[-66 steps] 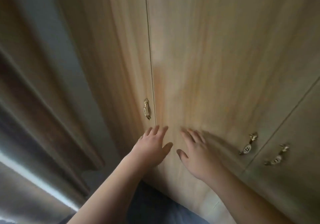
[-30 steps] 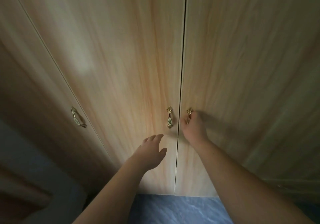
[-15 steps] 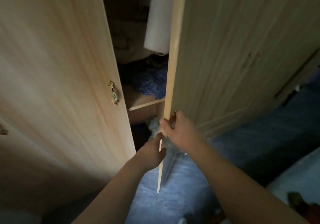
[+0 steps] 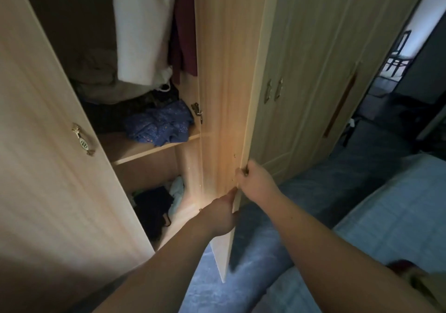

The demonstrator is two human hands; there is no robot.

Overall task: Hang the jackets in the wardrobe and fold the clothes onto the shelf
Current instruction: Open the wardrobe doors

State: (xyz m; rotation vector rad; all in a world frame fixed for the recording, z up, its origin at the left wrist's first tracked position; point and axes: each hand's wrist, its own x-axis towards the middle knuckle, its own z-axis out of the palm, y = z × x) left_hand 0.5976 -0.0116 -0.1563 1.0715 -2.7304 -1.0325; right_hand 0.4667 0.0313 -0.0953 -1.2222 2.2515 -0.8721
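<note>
Right hand (image 4: 255, 182) gripped the open wardrobe door (image 4: 224, 95) by its handle (image 4: 246, 168) (left hand (image 4: 218, 216) against inner face, grip unclear)

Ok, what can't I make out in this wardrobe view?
Head view:
- Hanging rail: cut off by the top edge above the white garment.
- Right door handle: mostly covered by the right hand.
- Fingers of the left hand: hidden behind the door edge.
- Bottom compartment's dark clothes: too dim to identify.

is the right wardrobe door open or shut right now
Open: the right door stands swung out, the right hand gripping its edge, and a hanging white garment and the shelf show inside.
</note>
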